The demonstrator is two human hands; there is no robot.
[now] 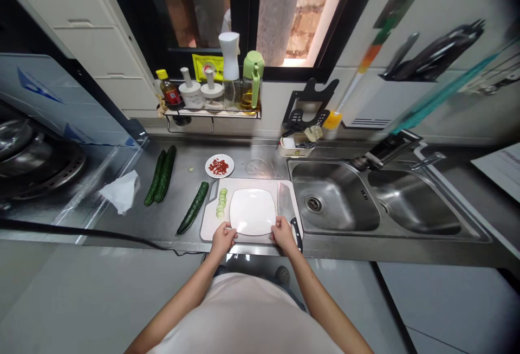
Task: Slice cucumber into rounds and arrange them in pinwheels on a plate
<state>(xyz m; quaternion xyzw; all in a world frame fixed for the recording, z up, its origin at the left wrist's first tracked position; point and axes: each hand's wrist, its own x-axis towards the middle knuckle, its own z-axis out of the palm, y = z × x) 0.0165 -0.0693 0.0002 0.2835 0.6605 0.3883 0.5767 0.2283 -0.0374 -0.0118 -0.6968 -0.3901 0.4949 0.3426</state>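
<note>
A white, rounded-square plate (252, 210) is over the cutting board (210, 229). My left hand (223, 238) pinches its near left corner, and my right hand (284, 234) grips the near right corner. Whether the plate rests on the board or is slightly raised I cannot tell. A row of overlapping cucumber slices (221, 203) lies on the board left of the plate. To the right lies a kitchen knife (296, 233) with a black handle, beside my right hand. One whole cucumber (193, 207) lies left of the board.
Two more cucumbers (163, 175) and a crumpled white tissue (122, 191) lie farther left. Behind the board stands a small plate (209, 171) of chopped red pieces. A double sink (337, 224) adjoins on the right. Bottles and jars stand on a wall rack (239, 114).
</note>
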